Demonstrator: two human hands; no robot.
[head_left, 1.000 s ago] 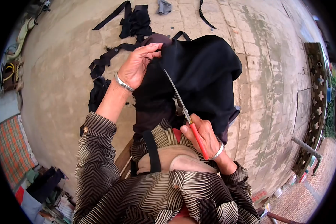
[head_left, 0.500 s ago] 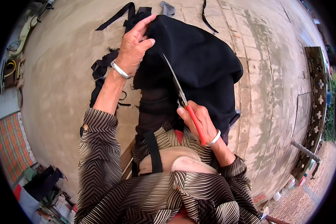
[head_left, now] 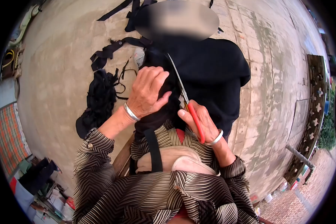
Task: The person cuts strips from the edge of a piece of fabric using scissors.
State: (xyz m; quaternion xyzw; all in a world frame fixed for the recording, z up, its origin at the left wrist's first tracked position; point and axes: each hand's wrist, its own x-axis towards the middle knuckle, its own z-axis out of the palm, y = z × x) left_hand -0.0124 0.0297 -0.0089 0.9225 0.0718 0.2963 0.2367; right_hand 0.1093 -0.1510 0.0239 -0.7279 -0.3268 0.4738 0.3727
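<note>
Draping down in front of the person's lap is this big piece of black cloth (head_left: 212, 59), easily the largest thing in view. Scissors (head_left: 179, 81) with red handles lie over it, long blade pointing away from the body, and I can't tell if any fabric sits between the blades. The right hand (head_left: 205, 121) has a firm grip on those handles. The left hand (head_left: 147, 91) is over the near left part of the cloth, fingers bent and thumb apart from them; can't tell if it's pinching any fabric.

Biggest thing in the way is a blurred oval patch (head_left: 177, 20) at the top, hiding the cloth's far side. Just past the left hand there's a pale patterned bit (head_left: 139, 56), too covered to name.

Floor (head_left: 56, 74) is messy on the left: a crumpled black heap (head_left: 97, 97), loose threads (head_left: 120, 84) near it, a dark strip with a button (head_left: 102, 56), more black strips (head_left: 115, 11) farther off. Closer in, a black strap (head_left: 152, 149) crosses a beige bundle (head_left: 166, 158) on the lap. Way out at the edges: orange checked fabric (head_left: 11, 127) left, low wall with cross-shaped holes (head_left: 313, 112) right.
</note>
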